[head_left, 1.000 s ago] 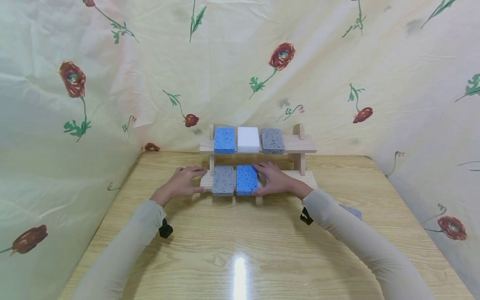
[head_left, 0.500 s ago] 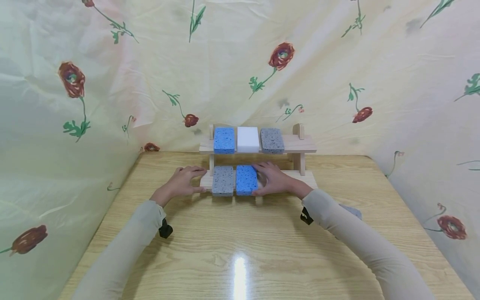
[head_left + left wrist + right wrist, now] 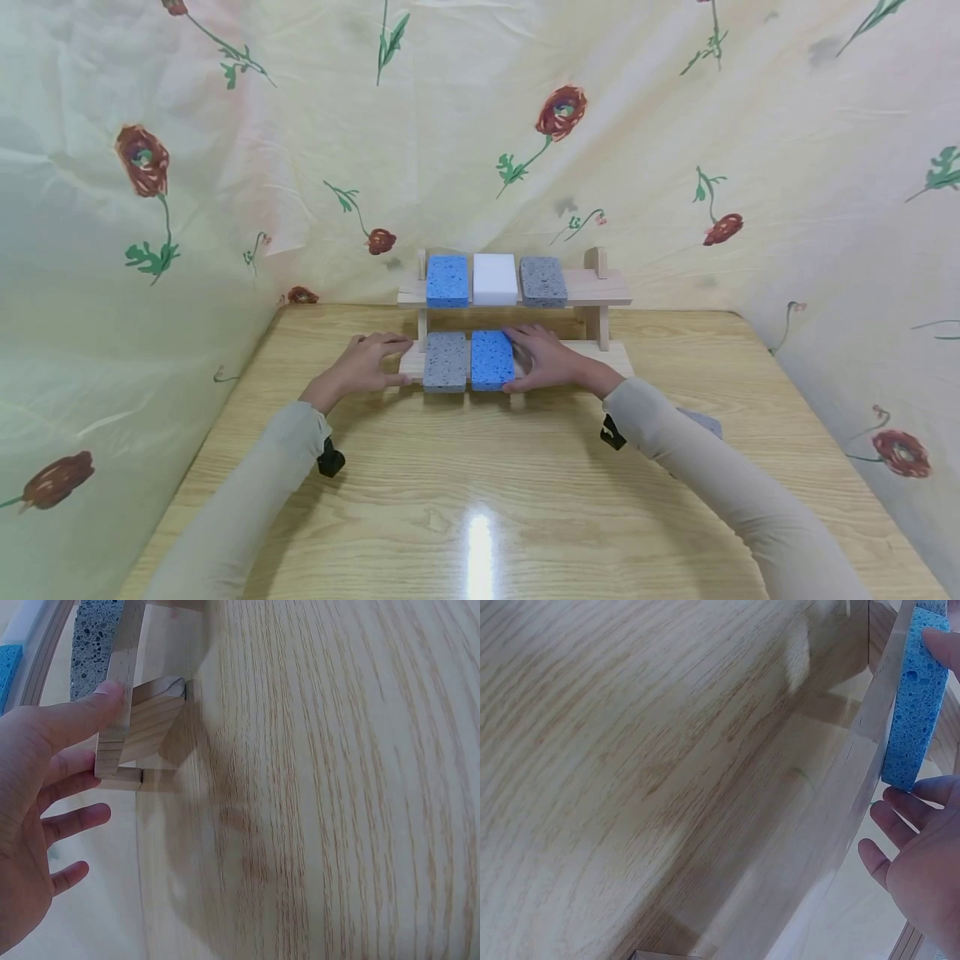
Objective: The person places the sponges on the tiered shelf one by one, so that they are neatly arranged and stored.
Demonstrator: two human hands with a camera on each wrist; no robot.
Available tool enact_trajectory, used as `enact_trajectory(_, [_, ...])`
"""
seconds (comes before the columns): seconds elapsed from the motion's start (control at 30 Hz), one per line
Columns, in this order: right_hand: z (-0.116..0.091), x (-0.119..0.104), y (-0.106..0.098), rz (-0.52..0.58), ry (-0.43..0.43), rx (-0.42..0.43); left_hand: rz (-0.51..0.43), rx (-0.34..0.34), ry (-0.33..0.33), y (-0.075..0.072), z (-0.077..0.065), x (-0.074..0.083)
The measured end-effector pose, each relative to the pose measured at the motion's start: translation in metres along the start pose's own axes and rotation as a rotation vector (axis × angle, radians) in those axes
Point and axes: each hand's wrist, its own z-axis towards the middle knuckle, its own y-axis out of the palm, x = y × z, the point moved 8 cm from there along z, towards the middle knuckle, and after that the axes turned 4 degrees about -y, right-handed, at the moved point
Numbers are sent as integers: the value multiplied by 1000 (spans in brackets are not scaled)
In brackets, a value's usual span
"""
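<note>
A two-tier wooden rack (image 3: 617, 358) stands at the back of the table. On its lower board lie a speckled grey sponge (image 3: 446, 362) and, to its right, a blue sponge (image 3: 492, 360). My right hand (image 3: 553, 360) holds the blue sponge by its right side, thumb at the near edge and fingertips at the far one. In the right wrist view, the blue sponge (image 3: 916, 697) rests against the board. My left hand (image 3: 362, 364) grips the left end of the lower board; in the left wrist view its thumb (image 3: 109, 691) presses the board's front edge.
The upper board carries a blue sponge (image 3: 447, 281), a white sponge (image 3: 495, 277) and a grey sponge (image 3: 543, 281). On the table at right, a grey piece (image 3: 705, 422) is partly hidden by the right sleeve (image 3: 675, 433). A flower-patterned cloth (image 3: 450, 150) hangs behind.
</note>
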Motion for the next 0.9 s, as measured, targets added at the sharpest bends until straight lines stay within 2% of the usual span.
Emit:
enact_trajectory(0.5, [-7, 4, 1, -7, 30, -7, -7, 1, 3, 1, 0, 0])
enact_trajectory(0.9, [-13, 7, -3, -38, 22, -5, -8, 5, 0, 0, 0, 0])
